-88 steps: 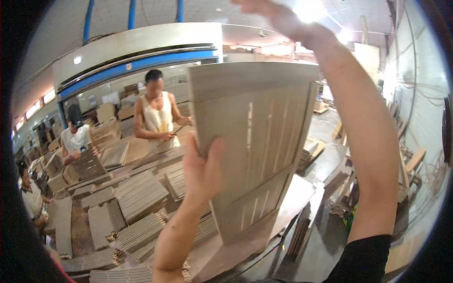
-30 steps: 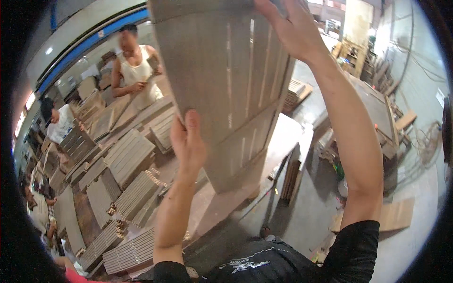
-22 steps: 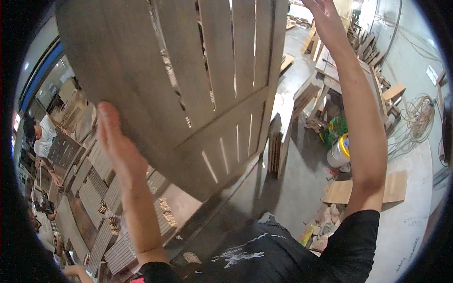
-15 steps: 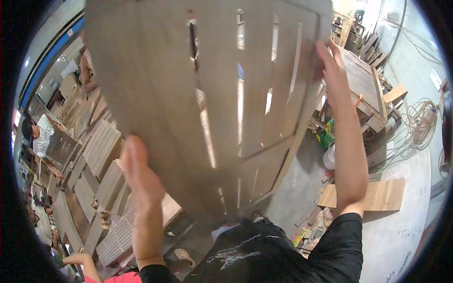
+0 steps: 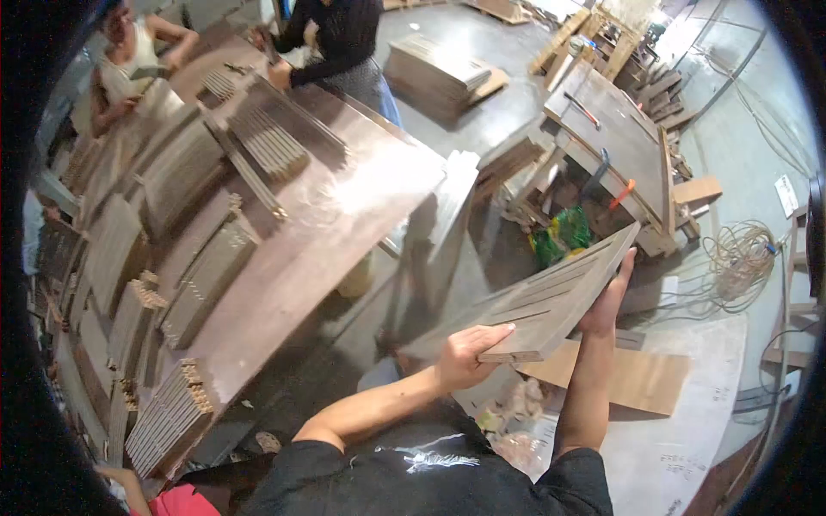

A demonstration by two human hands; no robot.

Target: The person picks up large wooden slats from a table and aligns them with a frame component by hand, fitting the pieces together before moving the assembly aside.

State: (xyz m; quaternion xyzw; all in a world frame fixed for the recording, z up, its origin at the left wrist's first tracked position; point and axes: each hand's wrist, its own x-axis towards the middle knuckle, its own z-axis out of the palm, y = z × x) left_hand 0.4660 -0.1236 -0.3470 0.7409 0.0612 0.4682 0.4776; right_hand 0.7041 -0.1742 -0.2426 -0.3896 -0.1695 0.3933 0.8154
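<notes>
Both my hands hold a slotted wooden panel [image 5: 559,288], tilted, in front of my body to the right. My left hand [image 5: 469,354] grips its near left corner, thumb on the upper face. At the far right end, my right hand [image 5: 609,301] is wrapped round the edge; its fingertips are partly hidden behind the wood. Several narrow slots run along the panel's face. Under it, on a pale board [image 5: 714,378], lies a flat light-brown wooden board [image 5: 645,378].
A long worktable [image 5: 344,232] at left carries stacked wooden slats [image 5: 172,421]. Two people stand at its far side; a red sleeve [image 5: 185,503] shows lower left. A workbench [image 5: 619,129] with hand tools stands far right, a green bag [image 5: 559,236] below it. Coiled cable [image 5: 744,262] hangs nearby.
The panel has gone from upright before me to low and tilted on the right. Both hands moved with it, keeping hold. My view has swung, showing more of the worktable.
</notes>
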